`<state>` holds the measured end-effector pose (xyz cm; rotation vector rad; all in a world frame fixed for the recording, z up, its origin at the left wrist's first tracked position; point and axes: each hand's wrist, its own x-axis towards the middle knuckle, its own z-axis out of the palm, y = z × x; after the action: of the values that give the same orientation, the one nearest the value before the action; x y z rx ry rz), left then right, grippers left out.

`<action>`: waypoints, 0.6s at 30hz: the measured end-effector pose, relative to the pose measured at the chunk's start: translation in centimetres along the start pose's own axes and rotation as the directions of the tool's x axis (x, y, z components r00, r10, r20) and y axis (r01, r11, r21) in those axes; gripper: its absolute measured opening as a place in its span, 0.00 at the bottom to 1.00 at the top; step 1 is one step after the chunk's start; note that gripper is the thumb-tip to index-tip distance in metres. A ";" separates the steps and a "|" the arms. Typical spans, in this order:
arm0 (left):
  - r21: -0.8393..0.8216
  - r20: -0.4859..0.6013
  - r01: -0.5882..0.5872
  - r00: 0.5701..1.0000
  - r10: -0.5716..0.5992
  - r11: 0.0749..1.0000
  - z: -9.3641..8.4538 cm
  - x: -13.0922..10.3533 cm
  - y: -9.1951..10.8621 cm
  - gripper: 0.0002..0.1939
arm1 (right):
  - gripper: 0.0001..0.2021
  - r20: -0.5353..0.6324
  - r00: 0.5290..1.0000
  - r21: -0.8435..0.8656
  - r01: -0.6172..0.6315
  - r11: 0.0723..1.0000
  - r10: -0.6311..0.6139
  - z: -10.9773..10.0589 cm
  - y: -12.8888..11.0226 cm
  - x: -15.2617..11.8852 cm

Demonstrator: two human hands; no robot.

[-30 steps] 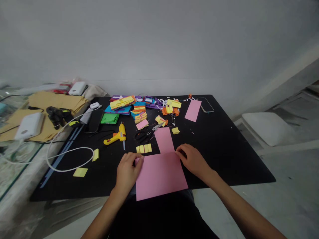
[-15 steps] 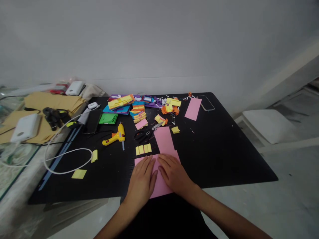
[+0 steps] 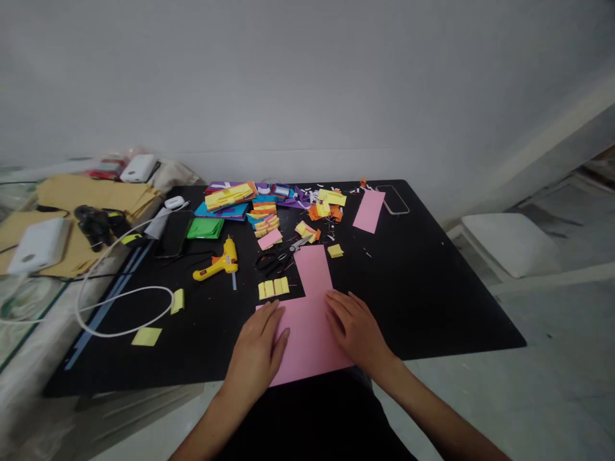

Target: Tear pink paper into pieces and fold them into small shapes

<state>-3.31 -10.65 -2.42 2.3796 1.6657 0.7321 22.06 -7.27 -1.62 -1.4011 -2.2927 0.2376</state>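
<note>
Ideally, both open hands, left hand point(image 3: 259, 349) and right hand point(image 3: 354, 330), pressed the pink sheet point(image 3: 307, 336) flat, smoothing outward evenly along the worktop point(image 3: 432, 288).

My left grip point(image 3: 258, 349) and right grip point(image 3: 356, 331) lie flat on the pink sheet point(image 3: 307, 333), so I cannot see the paper beneath either palm. The sheet's near edge hangs past the surface point(image 3: 432, 301), and I cannot tell how much. Both forearms are cut off by the bottom edge. Far ahead of my grips, the paper scraps point(image 3: 269, 208) are too small to sort. Off to the left, the white box point(image 3: 36, 246) is blurred.
</note>
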 end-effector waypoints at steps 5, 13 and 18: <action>0.068 -0.030 0.030 0.999 -0.028 0.997 -0.4 -1.1 -1.0 0.21 | 0.17 -0.006 1.000 -0.051 -0.004 0.999 0.004 -0.1 -0.5 0.5; 0.080 -0.033 0.019 0.999 -0.017 0.997 0.0 -1.5 -1.1 0.21 | 0.11 0.243 0.970 -0.019 0.016 1.000 -0.011 1.5 -5.0 5.3; 0.091 -0.004 0.024 1.000 -0.024 0.996 -0.2 -1.6 -1.1 0.22 | 0.10 0.273 0.962 -0.004 -0.020 1.000 0.020 2.8 -7.0 7.4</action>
<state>-4.74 -11.71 -3.11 2.4147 1.7621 0.6693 12.30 -3.86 0.51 -1.4711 -2.4984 0.4617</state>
